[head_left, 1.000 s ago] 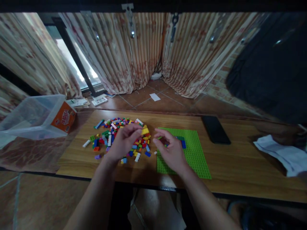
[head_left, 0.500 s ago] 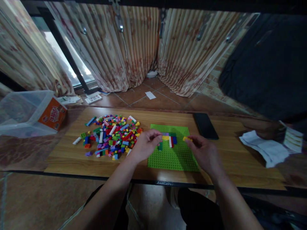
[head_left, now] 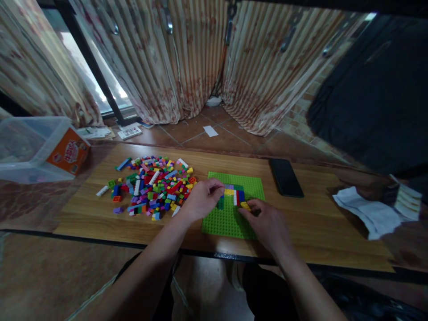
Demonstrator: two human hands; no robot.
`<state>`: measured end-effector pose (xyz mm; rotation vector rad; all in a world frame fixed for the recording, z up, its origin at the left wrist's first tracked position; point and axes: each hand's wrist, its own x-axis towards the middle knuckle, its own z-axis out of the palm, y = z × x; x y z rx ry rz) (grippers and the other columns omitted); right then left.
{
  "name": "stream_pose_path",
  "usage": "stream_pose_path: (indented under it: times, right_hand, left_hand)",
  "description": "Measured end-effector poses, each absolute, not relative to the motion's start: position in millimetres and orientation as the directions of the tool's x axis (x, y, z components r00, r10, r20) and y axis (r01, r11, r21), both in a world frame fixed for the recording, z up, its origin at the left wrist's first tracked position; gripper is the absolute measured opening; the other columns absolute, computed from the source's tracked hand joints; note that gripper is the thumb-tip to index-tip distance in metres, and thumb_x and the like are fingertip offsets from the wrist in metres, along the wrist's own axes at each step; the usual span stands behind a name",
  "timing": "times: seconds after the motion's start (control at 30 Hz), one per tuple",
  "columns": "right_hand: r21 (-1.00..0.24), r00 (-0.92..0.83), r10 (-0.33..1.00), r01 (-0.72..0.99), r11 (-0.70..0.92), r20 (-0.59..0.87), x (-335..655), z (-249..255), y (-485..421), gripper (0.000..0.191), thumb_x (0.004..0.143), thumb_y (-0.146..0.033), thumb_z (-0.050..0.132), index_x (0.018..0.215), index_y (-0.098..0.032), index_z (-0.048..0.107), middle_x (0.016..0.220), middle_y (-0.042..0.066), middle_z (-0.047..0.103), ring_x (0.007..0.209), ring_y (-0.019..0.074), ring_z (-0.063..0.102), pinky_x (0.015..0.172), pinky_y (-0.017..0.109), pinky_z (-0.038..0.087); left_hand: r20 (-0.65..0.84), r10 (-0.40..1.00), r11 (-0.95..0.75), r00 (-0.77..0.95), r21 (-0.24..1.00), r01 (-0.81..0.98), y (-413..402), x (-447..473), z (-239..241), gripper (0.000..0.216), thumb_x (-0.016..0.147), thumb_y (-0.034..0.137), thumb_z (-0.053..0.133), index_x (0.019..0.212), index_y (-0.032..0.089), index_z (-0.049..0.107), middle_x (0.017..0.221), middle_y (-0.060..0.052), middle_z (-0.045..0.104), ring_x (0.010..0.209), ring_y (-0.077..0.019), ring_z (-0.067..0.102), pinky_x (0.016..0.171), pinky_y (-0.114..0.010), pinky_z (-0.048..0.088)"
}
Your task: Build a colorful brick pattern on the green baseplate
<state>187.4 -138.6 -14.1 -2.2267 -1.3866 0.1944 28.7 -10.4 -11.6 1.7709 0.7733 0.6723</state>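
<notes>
A green baseplate (head_left: 254, 189) lies on the wooden table (head_left: 317, 223), with a small cluster of yellow, red, white, blue and green bricks (head_left: 234, 195) fixed near its far middle. My left hand (head_left: 202, 200) rests on the plate's left edge, fingers curled against the cluster; what they grip is hidden. My right hand (head_left: 267, 223) is over the plate's right half, pinching a yellow brick (head_left: 245, 205) just right of the cluster. A pile of loose coloured bricks (head_left: 154, 185) lies left of the plate.
A black phone (head_left: 286, 177) lies right of the plate. A white cloth (head_left: 368, 211) sits at the table's right end. A clear plastic tub (head_left: 20, 147) with an orange box (head_left: 68, 154) stands far left. Curtains hang behind; papers lie on the tiled floor.
My right hand has carried the yellow brick left and down, from the plate's right edge to beside the cluster. My left hand has stayed at the cluster's left side.
</notes>
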Motion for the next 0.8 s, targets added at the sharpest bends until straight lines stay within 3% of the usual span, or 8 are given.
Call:
stream_pose_path:
  times: [0.23, 0.47, 0.6, 0.8]
  right_hand:
    - [-0.514, 0.449, 0.891, 0.781, -0.356, 0.066, 184.8, -16.3, -131.3, 0.046, 0.074, -0.054, 0.065, 0.103, -0.018, 0.065, 0.066, 0.001, 0.066, 0.061, 0.0198, 0.061, 0.058, 0.030, 0.037]
    - [-0.598, 0.417, 0.909, 0.729, -0.333, 0.001, 191.0, -12.2, -132.7, 0.056, 0.075, -0.058, 0.062, 0.113, -0.016, 0.061, 0.073, 0.003, 0.068, 0.064, 0.0199, 0.062, 0.061, 0.031, 0.041]
    - [-0.717, 0.485, 0.874, 0.597, -0.360, -0.034, 205.4, -16.8, -132.0, 0.045, 0.085, -0.052, 0.047, 0.106, -0.015, 0.062, 0.077, 0.007, 0.070, 0.068, 0.0202, 0.063, 0.065, 0.032, 0.044]
    - [-0.728, 0.495, 0.867, 0.572, -0.378, -0.061, 210.7, -20.0, -128.0, 0.029, 0.078, -0.046, 0.055, 0.077, -0.019, 0.065, 0.070, 0.004, 0.068, 0.066, 0.0195, 0.062, 0.063, 0.031, 0.042]
  left_hand:
    - [0.083, 0.760, -0.293, 0.644, 0.929, 0.227, -10.3, 26.4, -9.6, 0.016, 0.082, 0.024, 0.054, 0.085, 0.016, 0.067, 0.072, -0.001, 0.065, 0.064, -0.0121, 0.057, 0.057, -0.021, 0.043]
    - [0.081, 0.756, -0.317, 0.649, 0.913, 0.256, -12.1, 25.2, -6.4, 0.017, 0.083, 0.022, 0.051, 0.085, 0.015, 0.066, 0.071, 0.000, 0.063, 0.062, -0.0111, 0.054, 0.057, -0.021, 0.041]
    - [0.067, 0.750, -0.321, 0.658, 0.907, 0.273, -12.4, 24.1, -3.8, 0.018, 0.084, 0.021, 0.050, 0.086, 0.014, 0.066, 0.070, 0.001, 0.062, 0.062, -0.0108, 0.054, 0.057, -0.021, 0.041]
    - [0.079, 0.750, -0.347, 0.657, 0.893, 0.288, -12.3, 24.0, -3.0, 0.018, 0.085, 0.022, 0.050, 0.085, 0.015, 0.066, 0.069, 0.001, 0.061, 0.061, -0.0109, 0.052, 0.056, -0.021, 0.040]
